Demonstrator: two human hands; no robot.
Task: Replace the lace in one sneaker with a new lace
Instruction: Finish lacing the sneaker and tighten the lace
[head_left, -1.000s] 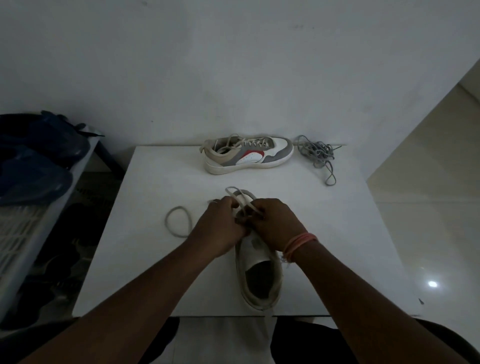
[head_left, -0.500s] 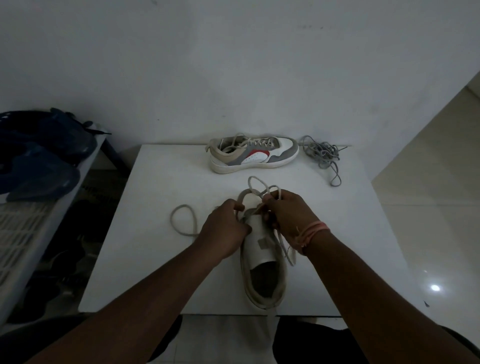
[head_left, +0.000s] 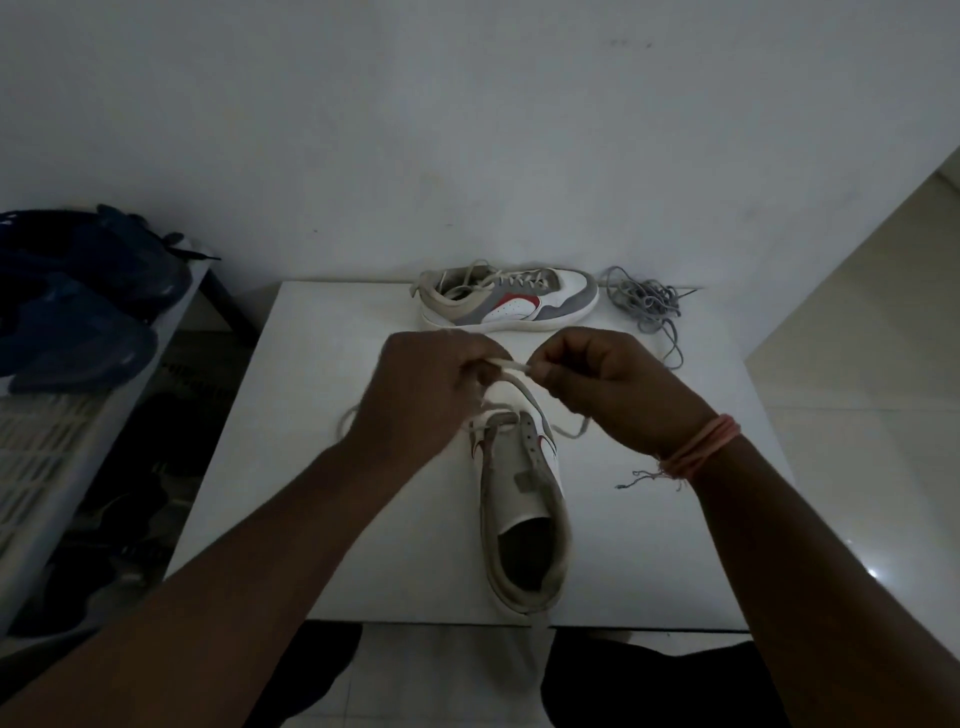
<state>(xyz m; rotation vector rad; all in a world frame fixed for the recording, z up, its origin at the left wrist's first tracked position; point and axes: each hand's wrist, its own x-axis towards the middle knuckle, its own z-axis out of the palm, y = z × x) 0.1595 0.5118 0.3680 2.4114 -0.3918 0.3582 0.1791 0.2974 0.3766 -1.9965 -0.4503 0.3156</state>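
A white and grey sneaker lies on the white table, heel toward me, its upper eyelets bare. Its pale old lace runs up out of the lowest eyelets. My left hand and my right hand are raised above the toe, each pinching that lace, with a short stretch taut between them. Loose ends of the lace trail to both sides of the shoe. The second sneaker, fully laced, lies on its side at the table's far edge. A bundled grey lace sits right of it.
A wall stands just behind the table. On the left a slatted rack holds dark blue shoes. Tiled floor lies to the right. The table's near edge is close to my body.
Both hands rose from the shoe's eyelets to above the toe, drawing the old lace up and out; more eyelets are bare now. The view has shifted slightly.
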